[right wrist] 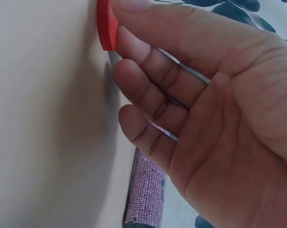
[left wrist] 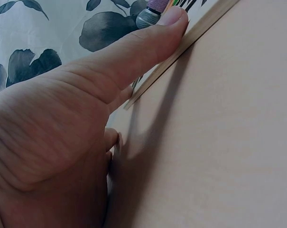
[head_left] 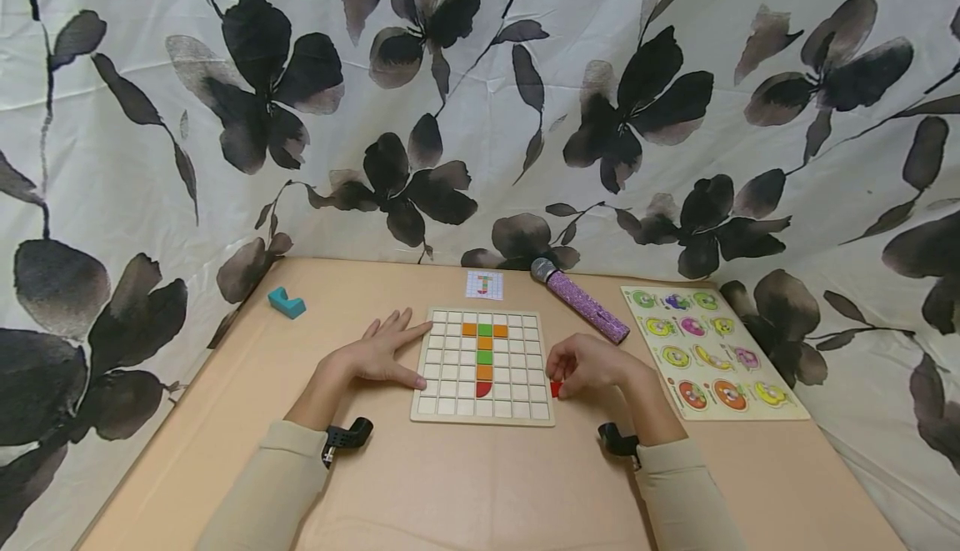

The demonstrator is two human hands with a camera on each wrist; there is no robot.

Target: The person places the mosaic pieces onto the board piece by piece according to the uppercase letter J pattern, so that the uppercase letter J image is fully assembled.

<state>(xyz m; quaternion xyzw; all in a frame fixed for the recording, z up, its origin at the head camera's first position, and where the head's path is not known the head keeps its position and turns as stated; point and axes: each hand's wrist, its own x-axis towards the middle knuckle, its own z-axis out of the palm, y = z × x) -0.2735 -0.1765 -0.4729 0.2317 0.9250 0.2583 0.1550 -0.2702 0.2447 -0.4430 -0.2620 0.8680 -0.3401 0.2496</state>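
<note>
A square wooden grid board [head_left: 517,408] lies on the table. Its middle column carries orange and green square tiles [head_left: 485,358] with a red rounded tile [head_left: 483,388] at the bottom. Two more orange tiles flank the top one. My left hand [head_left: 378,353] touches the board's left edge with spread, straight fingers; the thumb [left wrist: 148,45] meets the rim in the left wrist view. At the board's right edge, my right hand [head_left: 592,365] pinches a red piece [right wrist: 106,26] between thumb and fingers. Part of that piece is hidden by the fingertips.
Behind the board lies a small pattern card [head_left: 484,285]. A glittery purple microphone [head_left: 588,305] rests behind my right hand, beside a fruit picture sheet [head_left: 720,351]. A teal angled block [head_left: 287,303] sits at the back left. Flowered cloth [head_left: 510,151] hangs behind the table.
</note>
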